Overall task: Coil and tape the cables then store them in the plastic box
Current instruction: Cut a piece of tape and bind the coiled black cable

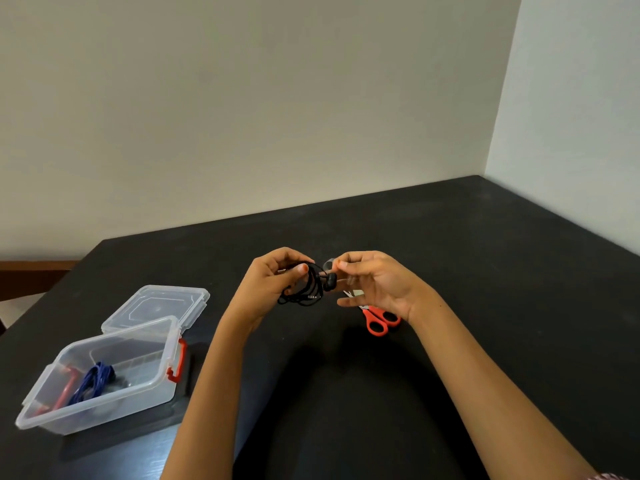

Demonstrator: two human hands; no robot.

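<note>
the left hand [273, 282] is curled closed around a coiled bundle of thin black cable [306, 287], thumb pressed over the loops on the near side, fingers wrapped behind. the bundle is lifted clear of the matte black table [485, 258], its glossy strands hanging in loose ovals with a small dark plug at the right edge. the right hand [375, 284] sits just right of the coil, thumb and forefinger pinched on a short strip of clear tape [329, 263] that reaches toward the cable; the other fingers are spread loosely. whether the tape already sticks to the coil is hard to tell, since it is nearly transparent.

behind and below the right hand, a pair of scissors with orange plastic handles [381, 322] lies flat on the table, blades mostly hidden.

well to the left of the coil stands a clear rectangular plastic box with red clip handles [104, 407], open, holding a wound dark blue cable [91, 382]. its clear flat lid [156, 308] lies just behind the box.
</note>
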